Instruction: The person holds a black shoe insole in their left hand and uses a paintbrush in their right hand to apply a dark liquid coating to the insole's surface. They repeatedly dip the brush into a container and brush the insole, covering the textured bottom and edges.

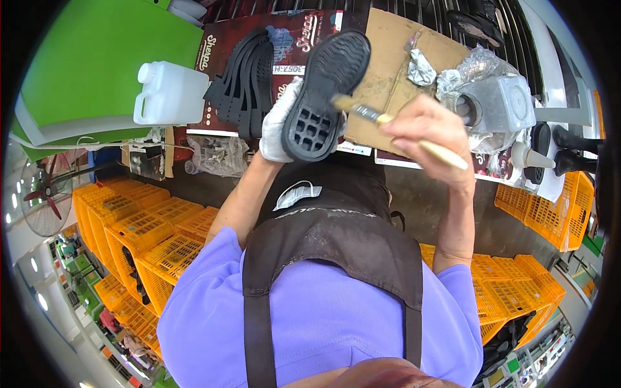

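My left hand (277,132), in a white glove, grips a black shoe sole (336,61) by its side and heel end. The sole is tilted up over the bench edge, its grid of square hollows at the heel facing me. In my bare right hand (427,126) is a flat paintbrush (365,112) with a pale handle. Its bristles, slightly blurred, are at the middle of the sole; whether they touch it I cannot tell. Left of the sole, several more black soles (247,84) stand nested together on the dark red printed cardboard (220,32).
A white plastic jug (171,94) stands at the left beside a green surface (103,58). Brown cardboard (388,58) lies under my right hand. Further right are a clear plastic container (508,100), crumpled wrap, and a white nozzle bottle (532,157). Orange crates (174,252) flank me.
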The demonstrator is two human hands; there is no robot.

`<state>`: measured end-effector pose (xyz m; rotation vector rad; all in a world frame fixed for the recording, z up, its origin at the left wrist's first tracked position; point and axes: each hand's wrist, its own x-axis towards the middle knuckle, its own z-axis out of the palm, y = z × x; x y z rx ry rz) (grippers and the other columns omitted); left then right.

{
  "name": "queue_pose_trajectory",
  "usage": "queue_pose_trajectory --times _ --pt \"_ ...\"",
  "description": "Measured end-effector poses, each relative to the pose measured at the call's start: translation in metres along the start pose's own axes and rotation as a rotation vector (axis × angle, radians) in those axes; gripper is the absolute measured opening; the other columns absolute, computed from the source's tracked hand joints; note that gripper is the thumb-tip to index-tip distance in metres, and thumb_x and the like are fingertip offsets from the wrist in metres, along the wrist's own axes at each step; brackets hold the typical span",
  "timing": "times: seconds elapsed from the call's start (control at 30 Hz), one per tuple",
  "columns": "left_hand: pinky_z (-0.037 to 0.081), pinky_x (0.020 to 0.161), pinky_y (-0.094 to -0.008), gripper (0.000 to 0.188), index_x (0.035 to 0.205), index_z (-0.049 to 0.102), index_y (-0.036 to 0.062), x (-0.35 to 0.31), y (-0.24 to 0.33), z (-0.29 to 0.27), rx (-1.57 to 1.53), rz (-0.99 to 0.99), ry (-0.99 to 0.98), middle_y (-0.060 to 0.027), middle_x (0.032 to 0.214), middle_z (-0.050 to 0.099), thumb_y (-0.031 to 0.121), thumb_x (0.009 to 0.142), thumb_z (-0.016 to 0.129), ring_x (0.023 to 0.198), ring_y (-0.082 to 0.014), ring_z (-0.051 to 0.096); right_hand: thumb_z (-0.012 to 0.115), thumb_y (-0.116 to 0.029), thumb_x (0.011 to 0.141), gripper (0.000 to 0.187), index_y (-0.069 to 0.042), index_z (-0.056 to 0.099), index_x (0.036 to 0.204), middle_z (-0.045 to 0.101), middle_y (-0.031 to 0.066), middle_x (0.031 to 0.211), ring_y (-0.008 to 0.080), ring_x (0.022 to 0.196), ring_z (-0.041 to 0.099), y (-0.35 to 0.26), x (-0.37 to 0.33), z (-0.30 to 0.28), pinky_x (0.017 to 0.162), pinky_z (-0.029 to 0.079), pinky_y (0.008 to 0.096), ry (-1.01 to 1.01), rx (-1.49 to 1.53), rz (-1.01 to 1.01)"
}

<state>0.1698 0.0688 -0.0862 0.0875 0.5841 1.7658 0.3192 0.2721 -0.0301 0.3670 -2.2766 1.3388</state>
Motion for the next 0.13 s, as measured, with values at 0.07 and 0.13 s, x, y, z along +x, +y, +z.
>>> queue_pose_trajectory --times 0.07,0.13 --pt "0.055 0.071 -0.0383 0.059 0.123 0.045 0.0011 -0.0005 0.0036 -0.0029 -0.079 -0.088 -0.146 -0.0235 0.106 0.057 0.050 0.094 0.027 0.083 -0.0307 0.063 0.073 0.001 0.063 0.033 -0.011 0.069 0.093 0.058 0.0032 0.074 0.0162 0.067 0.056 -0.0019 0.0008 0.0083 0.059 0.045 0.0272 -0.068 -0.044 -0.005" --pt "0.055 0.067 -0.0424 0.062 0.127 0.041 0.0022 -0.0007 0.0001 -0.0037 -0.106 -0.056 -0.116 -0.0203 0.106 0.058 0.052 0.093 0.028 0.084 -0.0321 0.063 0.067 -0.002 0.072 0.026 -0.010 0.067 0.098 0.061 0.0041 0.083 0.0196 0.076 0.058 0.0019 0.0029 0.0052 0.068 0.047 0.0302 -0.184 -0.063 -0.005"
